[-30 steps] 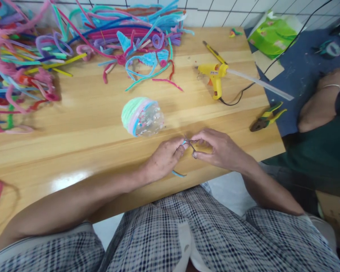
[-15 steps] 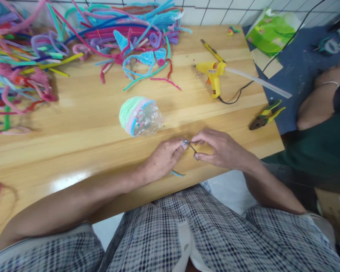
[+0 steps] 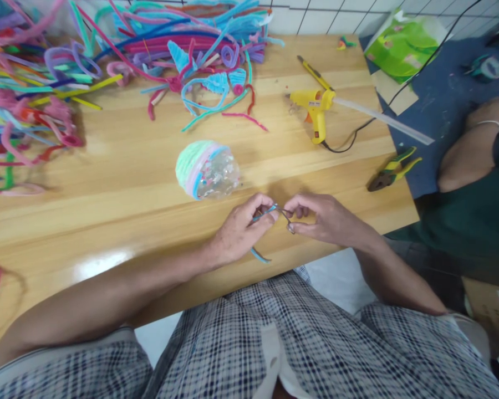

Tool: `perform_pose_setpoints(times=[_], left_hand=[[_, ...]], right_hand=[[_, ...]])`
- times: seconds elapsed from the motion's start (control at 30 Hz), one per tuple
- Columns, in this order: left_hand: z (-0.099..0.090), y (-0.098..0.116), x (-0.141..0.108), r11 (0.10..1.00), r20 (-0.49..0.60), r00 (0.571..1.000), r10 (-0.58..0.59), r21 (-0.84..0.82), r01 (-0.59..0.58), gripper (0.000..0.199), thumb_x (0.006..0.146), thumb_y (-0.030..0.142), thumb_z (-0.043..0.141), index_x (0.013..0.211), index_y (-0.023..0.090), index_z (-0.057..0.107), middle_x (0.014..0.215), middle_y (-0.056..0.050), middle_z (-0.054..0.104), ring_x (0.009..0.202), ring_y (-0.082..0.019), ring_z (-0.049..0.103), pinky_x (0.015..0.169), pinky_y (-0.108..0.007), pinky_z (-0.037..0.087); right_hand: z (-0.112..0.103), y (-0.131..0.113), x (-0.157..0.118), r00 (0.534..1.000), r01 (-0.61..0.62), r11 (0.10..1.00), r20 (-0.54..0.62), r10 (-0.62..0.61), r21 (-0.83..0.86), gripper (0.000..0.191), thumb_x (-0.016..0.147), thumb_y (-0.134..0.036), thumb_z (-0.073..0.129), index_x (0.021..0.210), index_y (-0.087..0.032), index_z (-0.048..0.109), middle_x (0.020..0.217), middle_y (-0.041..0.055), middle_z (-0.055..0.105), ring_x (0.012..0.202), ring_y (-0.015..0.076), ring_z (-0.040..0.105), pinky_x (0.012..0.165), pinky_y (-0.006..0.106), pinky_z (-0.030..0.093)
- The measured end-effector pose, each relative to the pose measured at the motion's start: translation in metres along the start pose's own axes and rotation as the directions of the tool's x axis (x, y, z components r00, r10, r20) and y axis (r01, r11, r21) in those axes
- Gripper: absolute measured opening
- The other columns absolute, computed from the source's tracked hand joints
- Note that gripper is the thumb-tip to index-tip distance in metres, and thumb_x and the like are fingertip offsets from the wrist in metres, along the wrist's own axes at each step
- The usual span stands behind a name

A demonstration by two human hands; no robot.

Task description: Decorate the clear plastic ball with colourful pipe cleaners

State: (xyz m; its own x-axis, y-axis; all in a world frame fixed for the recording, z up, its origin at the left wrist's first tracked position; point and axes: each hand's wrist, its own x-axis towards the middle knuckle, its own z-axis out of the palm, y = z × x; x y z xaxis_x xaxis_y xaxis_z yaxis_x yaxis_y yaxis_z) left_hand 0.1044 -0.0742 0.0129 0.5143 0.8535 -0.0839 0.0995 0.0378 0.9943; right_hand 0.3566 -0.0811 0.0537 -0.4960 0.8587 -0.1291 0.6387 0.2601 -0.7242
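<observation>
Near the table's front edge, my left hand (image 3: 243,230) pinches a blue pipe cleaner (image 3: 260,256), whose loose end hangs out below the palm. My right hand (image 3: 326,219) has thumb and fingers in the handles of small scissors (image 3: 290,216). The scissor blades meet the pipe cleaner at my left fingertips; whether they are closed on it is too small to tell. Just beyond my hands lies a clear ball (image 3: 220,174), its left part wrapped in green, lilac and blue pipe cleaner, with small coloured bits on or in the clear part.
Colourful pipe cleaners (image 3: 166,47) crowd the back and left of the wooden table (image 3: 120,221). A yellow glue gun (image 3: 314,108) with its cord, a utility knife (image 3: 315,73) and pliers (image 3: 393,170) lie to the right. Another person's arm (image 3: 469,147) is at far right.
My left fingers have shifted and lifted slightly, showing more of the blue pipe cleaner. The right hand with the scissors has moved a little to the right. The view has shifted slightly.
</observation>
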Motion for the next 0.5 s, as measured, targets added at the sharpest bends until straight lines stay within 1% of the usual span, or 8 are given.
perform_pose_setpoints(times=[0.07,0.17,0.3,0.5], left_hand=[[0.0015,-0.0039,0.0002,0.998,-0.036,0.999,-0.006,-0.069,0.003,0.019,0.103,0.040,0.064,0.103,0.021,0.065,0.086,0.001,0.064,0.079,-0.015,0.058,0.077,-0.029,0.047],[0.0025,-0.0080,0.0011,0.992,-0.054,0.999,-0.005,-0.130,-0.002,0.021,0.103,0.040,0.066,0.102,0.020,0.069,0.085,0.002,0.063,0.079,-0.014,0.057,0.077,-0.028,0.048],[0.0017,-0.0084,0.0017,0.992,-0.048,0.998,0.041,-0.118,-0.047,0.017,0.105,0.035,0.067,0.100,0.020,0.072,0.084,0.002,0.064,0.077,-0.013,0.056,0.075,-0.027,0.048],[-0.0004,-0.0072,0.0013,0.993,-0.012,0.996,0.089,-0.083,-0.089,0.014,0.107,0.030,0.067,0.102,0.019,0.075,0.087,0.001,0.070,0.081,-0.013,0.063,0.078,-0.027,0.051]], right_hand=[[0.0010,0.0012,-0.0005,1.000,-0.006,0.999,-0.005,0.006,0.031,0.016,0.091,-0.023,0.080,0.105,-0.024,0.073,0.094,0.0001,0.079,0.082,0.0170,0.072,0.078,0.029,0.054],[0.0014,0.0020,-0.0015,1.000,-0.003,0.999,-0.009,0.003,0.043,0.016,0.090,-0.022,0.079,0.105,-0.024,0.072,0.095,0.0005,0.078,0.084,0.0172,0.071,0.079,0.030,0.054],[0.0020,0.0025,-0.0024,1.000,0.014,1.000,-0.006,-0.014,0.023,0.021,0.090,-0.024,0.079,0.108,-0.024,0.070,0.097,0.0013,0.076,0.085,0.0185,0.070,0.081,0.032,0.054],[0.0054,0.0055,-0.0032,0.998,0.050,0.999,-0.024,-0.050,-0.005,0.031,0.086,-0.022,0.082,0.113,-0.025,0.067,0.105,0.0039,0.075,0.091,0.0214,0.068,0.084,0.035,0.055]])
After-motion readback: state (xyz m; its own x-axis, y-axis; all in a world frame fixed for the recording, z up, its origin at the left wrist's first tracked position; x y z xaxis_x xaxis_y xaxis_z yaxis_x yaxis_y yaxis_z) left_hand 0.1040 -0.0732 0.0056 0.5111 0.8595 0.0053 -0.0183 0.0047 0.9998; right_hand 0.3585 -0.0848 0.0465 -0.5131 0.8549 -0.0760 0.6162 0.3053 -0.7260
